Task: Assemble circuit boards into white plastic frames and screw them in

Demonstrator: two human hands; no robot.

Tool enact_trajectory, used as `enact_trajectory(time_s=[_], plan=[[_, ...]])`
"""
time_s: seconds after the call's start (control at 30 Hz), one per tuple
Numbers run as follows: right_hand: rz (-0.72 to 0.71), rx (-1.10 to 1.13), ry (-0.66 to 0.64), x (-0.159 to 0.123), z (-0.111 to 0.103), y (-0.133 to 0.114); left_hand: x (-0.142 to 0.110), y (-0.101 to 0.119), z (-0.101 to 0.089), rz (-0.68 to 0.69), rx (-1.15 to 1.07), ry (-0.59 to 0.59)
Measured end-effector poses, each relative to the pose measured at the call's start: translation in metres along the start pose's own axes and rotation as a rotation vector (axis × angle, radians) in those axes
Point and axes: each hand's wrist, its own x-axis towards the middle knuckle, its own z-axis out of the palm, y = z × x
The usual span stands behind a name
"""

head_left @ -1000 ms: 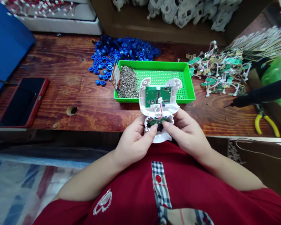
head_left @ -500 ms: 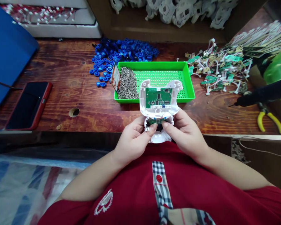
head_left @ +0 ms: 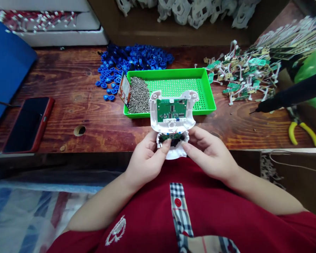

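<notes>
The right hand [head_left: 213, 154] has its thumb farther right, off the small circuit board [head_left: 171, 136] and at the right rim of the lower shell [head_left: 176, 153], widening the gap between the thumbs. The red-and-white wire no longer shows across the upper shell [head_left: 154, 116].

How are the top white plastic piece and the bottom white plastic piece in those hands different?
The top white piece looks bigger, and the bottom white piece looks smaller. The top piece shows its green board clearly, while the bottom piece is partly covered by the left thumb and right thumb. Both pieces are white and have green circuit board parts inside.
</notes>
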Motion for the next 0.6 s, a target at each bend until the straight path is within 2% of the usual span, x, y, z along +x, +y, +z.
enact_trajectory(time_s=[0.23,0.4,0.6], plan=[[-0.051,-0.137,0.043,-0.0001,0.0027,0.0059,-0.0006,0.0017,-0.0030,0.005,0.116,-0.019],[-0.063,-0.290,0.036,-0.0011,0.0008,0.0035,0.0009,0.0052,-0.0026,-0.105,0.037,-0.012],[-0.054,-0.450,0.071,0.0011,0.0043,0.0084,0.0004,-0.0025,-0.0011,-0.077,-0.056,0.033]])
